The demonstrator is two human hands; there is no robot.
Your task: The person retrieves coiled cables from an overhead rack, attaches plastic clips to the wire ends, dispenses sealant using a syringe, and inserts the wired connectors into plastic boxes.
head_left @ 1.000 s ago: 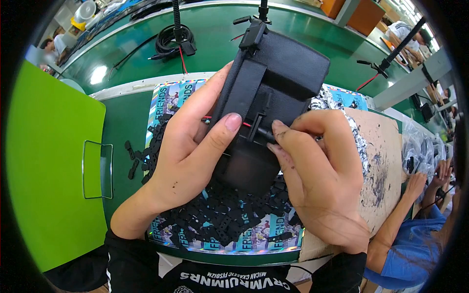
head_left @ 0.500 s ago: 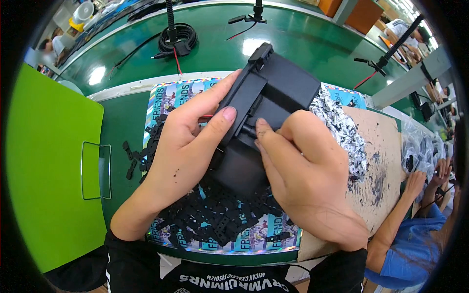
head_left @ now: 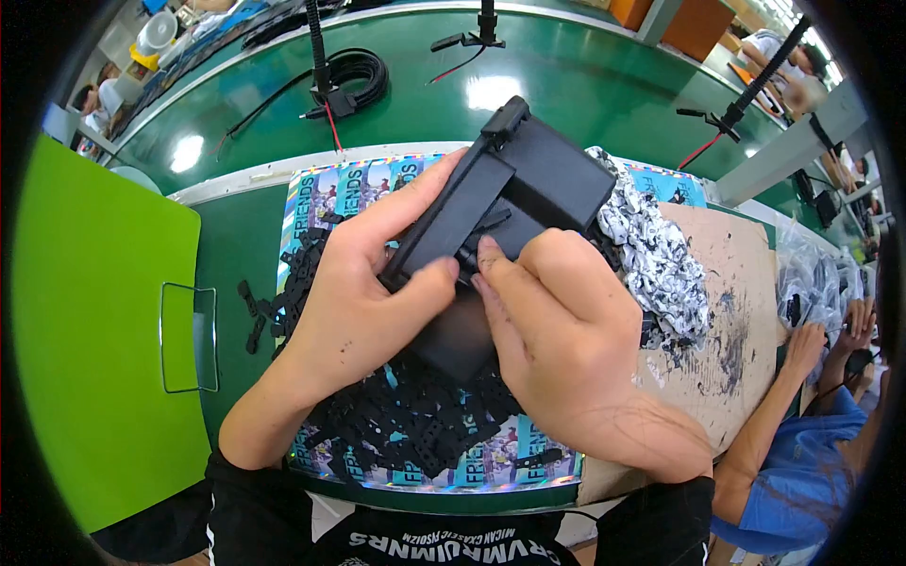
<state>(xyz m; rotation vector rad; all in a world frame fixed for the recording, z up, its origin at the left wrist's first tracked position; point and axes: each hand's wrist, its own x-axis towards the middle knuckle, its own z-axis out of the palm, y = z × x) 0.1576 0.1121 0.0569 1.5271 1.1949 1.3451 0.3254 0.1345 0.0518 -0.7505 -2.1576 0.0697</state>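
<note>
My left hand (head_left: 349, 292) grips a black plastic box-shaped housing (head_left: 557, 174) by its left side, fingers behind and thumb bent in near the middle. The housing is tilted, with a latch-like end at the top. My right hand (head_left: 571, 325) is closed in a pinch on a small black piece (head_left: 467, 257) set against the housing's middle; the fingertips partly hide it. A thin black tab (head_left: 493, 222) sticks out just above the right fingertips. Below both hands lies a heap of small flat black parts (head_left: 425, 424) on a printed sheet (head_left: 321, 193).
A crumpled silvery pile (head_left: 661, 274) lies on cardboard (head_left: 741, 283) to the right. At left stands a green bin (head_left: 104, 330) with a wire handle. Cables with red leads (head_left: 332, 123) hang over the green bench (head_left: 415, 104). A co-worker's arm (head_left: 774, 406) is at the right.
The housing has shifted slightly left and down. My left thumb has bent down towards the right fingertips, and my right hand has moved left. The thin tab now stands out more.
</note>
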